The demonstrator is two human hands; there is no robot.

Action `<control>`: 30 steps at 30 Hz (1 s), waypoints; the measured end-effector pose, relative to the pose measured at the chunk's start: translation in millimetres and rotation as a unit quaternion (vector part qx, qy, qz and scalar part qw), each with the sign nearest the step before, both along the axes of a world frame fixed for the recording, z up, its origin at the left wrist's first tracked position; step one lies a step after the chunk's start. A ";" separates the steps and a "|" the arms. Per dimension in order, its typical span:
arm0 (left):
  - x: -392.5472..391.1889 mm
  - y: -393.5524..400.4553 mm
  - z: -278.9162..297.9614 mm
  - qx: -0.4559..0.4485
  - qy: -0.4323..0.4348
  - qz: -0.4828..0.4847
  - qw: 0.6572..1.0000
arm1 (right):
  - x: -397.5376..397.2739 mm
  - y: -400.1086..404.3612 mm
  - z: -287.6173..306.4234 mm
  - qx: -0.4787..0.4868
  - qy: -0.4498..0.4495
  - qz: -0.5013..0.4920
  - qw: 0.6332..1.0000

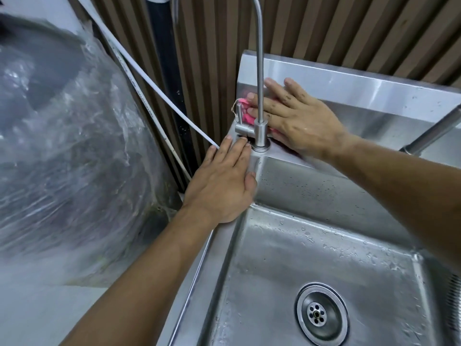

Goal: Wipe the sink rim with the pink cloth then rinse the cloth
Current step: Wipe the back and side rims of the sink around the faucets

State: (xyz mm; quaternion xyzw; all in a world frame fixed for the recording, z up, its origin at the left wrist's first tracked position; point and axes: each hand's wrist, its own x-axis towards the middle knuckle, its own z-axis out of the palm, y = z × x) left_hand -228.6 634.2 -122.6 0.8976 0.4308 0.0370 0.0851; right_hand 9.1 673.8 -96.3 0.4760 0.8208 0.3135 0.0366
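Pink cloth [245, 116] mostly hidden beneath flat right hand [296, 118], behind faucet [260, 83]

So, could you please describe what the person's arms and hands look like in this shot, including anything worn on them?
Both arms are bare up to the frame edge: no sleeves, gloves, watch, rings or bracelets show. The left hand and right hand have short nails. Small dark specks of grime dot the fingers and knuckles of both, and the right hand's back glistens wet.
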 end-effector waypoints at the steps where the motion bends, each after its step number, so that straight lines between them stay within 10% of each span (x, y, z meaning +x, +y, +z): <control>1: -0.3 0.0 0.1 -0.001 0.001 0.000 1.000 | 1.2 -5.9 -4.8 0.014 0.023 -0.017 0.999; 14: -4.4 -6.1 -0.1 0.005 -0.016 0.006 1.000 | -1.1 -7.6 -17.7 0.034 0.067 -0.052 0.996; 30: -3.1 -4.2 -0.4 0.006 -0.017 0.002 1.000 | 24.7 37.2 26.2 -0.007 -0.173 0.135 0.976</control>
